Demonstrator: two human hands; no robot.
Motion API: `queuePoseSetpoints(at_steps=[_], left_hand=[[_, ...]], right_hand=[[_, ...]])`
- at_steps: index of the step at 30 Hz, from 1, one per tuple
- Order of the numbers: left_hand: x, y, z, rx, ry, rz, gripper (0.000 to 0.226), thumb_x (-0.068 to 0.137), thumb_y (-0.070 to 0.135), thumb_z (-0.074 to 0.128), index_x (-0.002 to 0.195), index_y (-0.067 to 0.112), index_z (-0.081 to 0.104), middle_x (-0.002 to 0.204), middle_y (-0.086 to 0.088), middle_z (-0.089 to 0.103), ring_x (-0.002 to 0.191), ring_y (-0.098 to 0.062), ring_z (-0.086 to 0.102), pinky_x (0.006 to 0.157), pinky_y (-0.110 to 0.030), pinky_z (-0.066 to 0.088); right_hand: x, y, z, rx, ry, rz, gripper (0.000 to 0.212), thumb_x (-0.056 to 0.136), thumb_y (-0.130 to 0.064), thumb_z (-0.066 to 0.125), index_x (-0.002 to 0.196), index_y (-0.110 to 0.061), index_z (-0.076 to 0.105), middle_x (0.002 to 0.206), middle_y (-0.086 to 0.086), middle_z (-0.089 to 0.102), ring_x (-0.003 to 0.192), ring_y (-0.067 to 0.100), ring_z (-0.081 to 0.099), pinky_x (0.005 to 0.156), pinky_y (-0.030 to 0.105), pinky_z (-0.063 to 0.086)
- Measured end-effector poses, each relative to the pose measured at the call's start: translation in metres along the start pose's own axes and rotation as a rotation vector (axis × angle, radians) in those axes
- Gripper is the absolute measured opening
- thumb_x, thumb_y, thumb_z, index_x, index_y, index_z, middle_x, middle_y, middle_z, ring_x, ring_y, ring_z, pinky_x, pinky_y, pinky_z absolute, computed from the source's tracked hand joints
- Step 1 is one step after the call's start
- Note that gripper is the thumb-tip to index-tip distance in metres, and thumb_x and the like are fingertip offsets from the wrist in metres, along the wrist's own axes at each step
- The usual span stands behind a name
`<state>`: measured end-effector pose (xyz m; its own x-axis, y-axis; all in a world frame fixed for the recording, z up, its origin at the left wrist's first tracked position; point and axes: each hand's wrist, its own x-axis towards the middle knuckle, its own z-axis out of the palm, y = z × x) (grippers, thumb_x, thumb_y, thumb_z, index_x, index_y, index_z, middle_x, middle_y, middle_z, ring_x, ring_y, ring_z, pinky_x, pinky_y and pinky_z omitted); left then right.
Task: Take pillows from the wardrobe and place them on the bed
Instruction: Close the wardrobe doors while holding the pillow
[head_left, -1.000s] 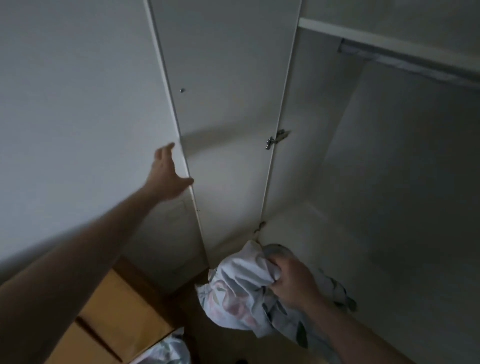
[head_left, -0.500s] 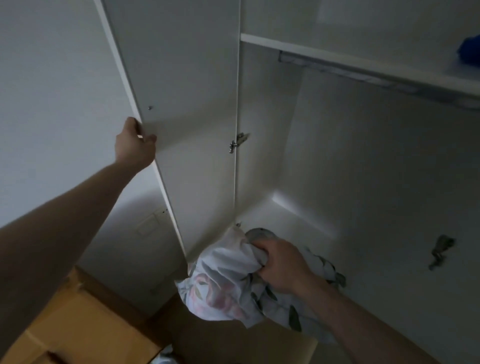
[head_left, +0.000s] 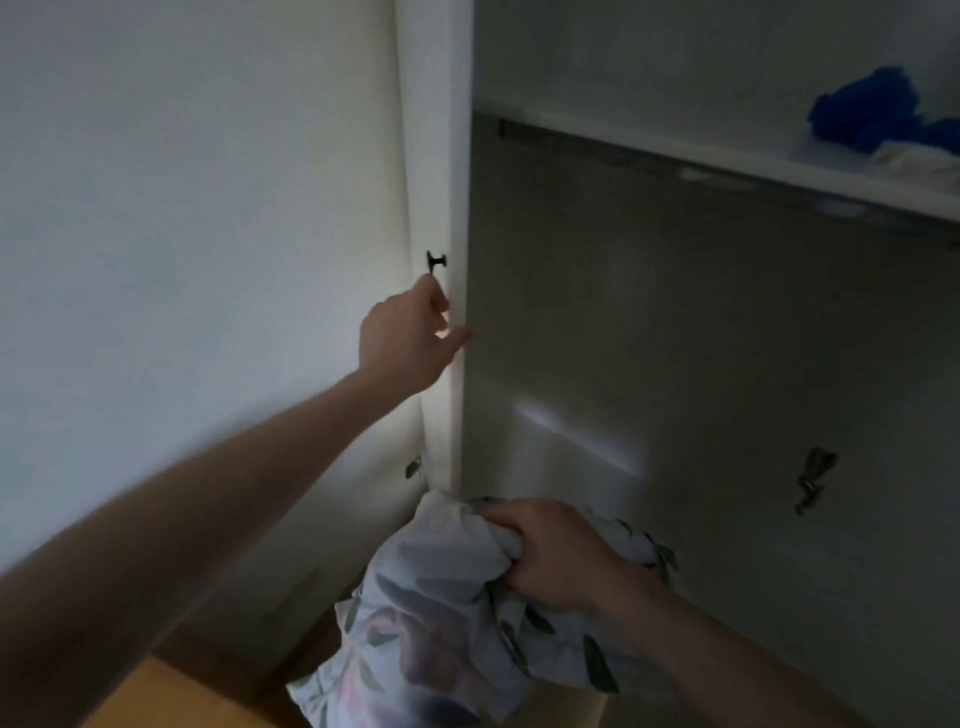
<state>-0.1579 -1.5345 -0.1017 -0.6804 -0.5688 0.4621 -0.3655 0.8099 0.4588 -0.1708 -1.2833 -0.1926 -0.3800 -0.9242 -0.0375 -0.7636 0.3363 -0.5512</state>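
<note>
The pillow (head_left: 441, 613) is showing a pale grey-white cover printed with dark green leaves and faded pink blooms. Above the pillow, the wardrobe door (head_left: 435, 156) is looking plain white, its small knob (head_left: 435, 261) black. Up and right of the pillow, a bright blue bundle (head_left: 862, 117) is sitting on the white shelf (head_left: 727, 166). Left of the pillow, the floor (head_left: 171, 701) is glowing orange-brown.

The wardrobe door (head_left: 435, 208) is now swung nearly edge-on, and the left hand (head_left: 408, 338) sits just below its small black knob (head_left: 435, 261).
</note>
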Motion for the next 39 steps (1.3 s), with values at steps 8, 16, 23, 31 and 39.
queuePoseSetpoints(at_steps=[8,16,23,31,39], left_hand=[[0.045,0.085,0.06,0.014,-0.157,0.061,0.03,0.089,0.047,0.065,0.1,0.021,0.056,0.089,0.001,0.067,0.077,-0.025,0.062,0.065,-0.035,0.046],[0.082,0.112,0.091,-0.023,-0.289,0.04,0.018,0.09,0.032,0.063,0.1,0.018,0.058,0.091,-0.002,0.064,0.08,-0.026,0.06,0.065,-0.035,0.046],[0.1,0.127,0.1,-0.088,-0.466,0.056,0.03,0.084,0.021,0.058,0.111,0.012,0.051,0.105,-0.007,0.059,0.092,-0.029,0.058,0.076,-0.039,0.051],[0.116,0.138,0.106,-0.128,-0.602,0.094,0.054,0.085,0.027,0.066,0.129,0.005,0.044,0.128,-0.012,0.053,0.111,-0.029,0.054,0.084,-0.037,0.045],[0.105,0.138,0.096,-0.188,-0.705,0.158,0.097,0.086,0.029,0.07,0.159,0.015,0.009,0.164,-0.009,0.018,0.147,-0.028,0.027,0.117,-0.036,0.03]], right_hand=[[-0.008,0.019,-0.013,-0.004,0.059,0.056,0.056,0.071,-0.024,0.068,0.124,-0.041,0.062,0.111,-0.011,0.073,0.095,0.012,0.068,0.077,0.022,0.052],[-0.006,0.034,-0.029,-0.008,0.148,0.081,0.055,0.068,-0.028,0.064,0.121,-0.042,0.062,0.111,-0.009,0.072,0.098,0.019,0.068,0.075,0.032,0.055],[0.0,0.044,-0.04,0.005,0.192,0.107,0.051,0.068,-0.025,0.063,0.117,-0.041,0.063,0.107,-0.007,0.074,0.095,0.022,0.069,0.074,0.034,0.055],[0.005,0.041,-0.052,0.026,0.224,0.108,0.05,0.071,-0.026,0.065,0.12,-0.04,0.063,0.109,-0.006,0.074,0.096,0.02,0.069,0.075,0.03,0.054],[0.003,0.033,-0.054,0.025,0.194,0.091,0.049,0.072,-0.023,0.069,0.119,-0.038,0.067,0.108,-0.006,0.075,0.094,0.018,0.068,0.073,0.027,0.053]])
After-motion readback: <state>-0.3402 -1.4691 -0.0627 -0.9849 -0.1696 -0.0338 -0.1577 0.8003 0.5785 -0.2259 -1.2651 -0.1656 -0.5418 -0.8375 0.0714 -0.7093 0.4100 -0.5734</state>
